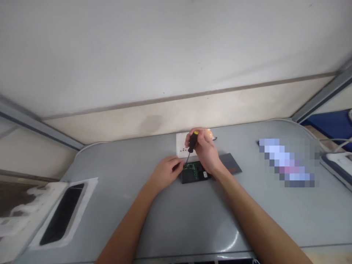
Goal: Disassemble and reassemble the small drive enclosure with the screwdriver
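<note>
My right hand (pixel 205 148) is wrapped around a screwdriver (pixel 193 142) with a black handle and yellow end cap. Its thin shaft slants down to the upper left corner of an opened black device (pixel 189 179). Inside that device a green circuit board (pixel 195 171) shows, with a small white label near its right side. At the same corner, beside the screwdriver tip, the thumb and fingers of my left hand (pixel 166 172) are pinched together. What they grip there is too small to tell.
Behind the device lies a white sheet (pixel 180 141) with several small dark bits, likely screws. A dark flat panel (pixel 231 164) rests to the right, partly under my right wrist. A black phone-like slab (pixel 62 214) lies on white paper at left. A blurred-out object (pixel 287 161) lies at right.
</note>
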### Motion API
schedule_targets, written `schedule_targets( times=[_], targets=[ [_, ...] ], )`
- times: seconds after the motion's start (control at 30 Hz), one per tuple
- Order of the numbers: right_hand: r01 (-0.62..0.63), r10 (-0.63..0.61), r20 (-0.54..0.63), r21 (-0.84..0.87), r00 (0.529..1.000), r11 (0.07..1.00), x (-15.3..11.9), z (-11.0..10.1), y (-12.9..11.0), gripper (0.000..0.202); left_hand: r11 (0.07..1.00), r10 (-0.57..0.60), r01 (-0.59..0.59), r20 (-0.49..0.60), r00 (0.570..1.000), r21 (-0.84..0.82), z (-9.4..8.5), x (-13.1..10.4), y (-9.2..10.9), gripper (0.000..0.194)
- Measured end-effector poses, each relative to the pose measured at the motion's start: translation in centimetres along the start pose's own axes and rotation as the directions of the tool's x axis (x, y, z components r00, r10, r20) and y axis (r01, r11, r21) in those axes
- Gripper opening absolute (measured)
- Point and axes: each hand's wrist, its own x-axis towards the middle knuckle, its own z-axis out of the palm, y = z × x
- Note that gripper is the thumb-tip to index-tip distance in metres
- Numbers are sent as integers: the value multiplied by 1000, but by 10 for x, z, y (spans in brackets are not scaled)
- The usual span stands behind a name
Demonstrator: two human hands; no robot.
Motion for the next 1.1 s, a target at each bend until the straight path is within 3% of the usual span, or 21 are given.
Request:
schedule_targets(
  times=[0.17, 1.1],
  targets=[
    [-40, 42, -8, 130, 999, 991, -1, 4, -3, 31, 1000, -3, 3, 3, 1000, 18, 0, 0, 0, 31],
    [-36, 36, -9, 85, 999, 996, -8, 9, -5, 33, 1000, 1, 0, -7, 1000, 25, 2, -1, 0, 30]
  ],
)
